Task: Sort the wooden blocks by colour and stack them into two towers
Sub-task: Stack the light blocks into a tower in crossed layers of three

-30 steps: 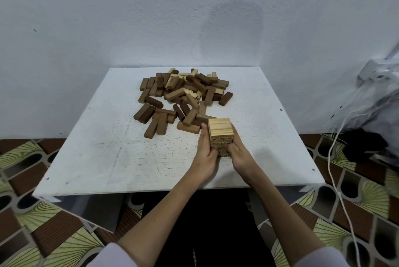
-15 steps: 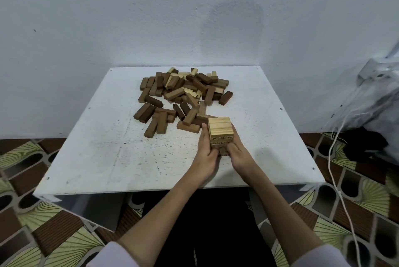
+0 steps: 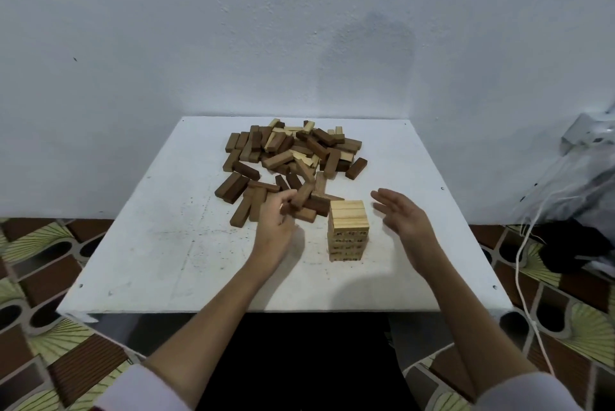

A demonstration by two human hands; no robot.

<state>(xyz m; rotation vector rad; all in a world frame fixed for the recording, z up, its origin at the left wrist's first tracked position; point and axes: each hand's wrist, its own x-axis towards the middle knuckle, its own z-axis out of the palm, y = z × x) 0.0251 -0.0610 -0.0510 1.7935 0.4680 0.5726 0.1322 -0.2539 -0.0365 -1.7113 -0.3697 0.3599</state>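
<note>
We see the left hand (image 3: 274, 224) pinching a dark block (image 3: 302, 195) at the near edge of the pile (image 3: 293, 154). The right hand (image 3: 404, 217) hovers spread, just beside the light tower (image 3: 347, 231), mid-surface (image 3: 149, 244).

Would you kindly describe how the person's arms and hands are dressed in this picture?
Both forearms are bare from the wrist back almost to the elbow. A white sleeve ends near the left elbow, and a matching white sleeve shows at the right. The left hand and right hand wear no gloves; no rings, watch or bracelets are visible.
</note>
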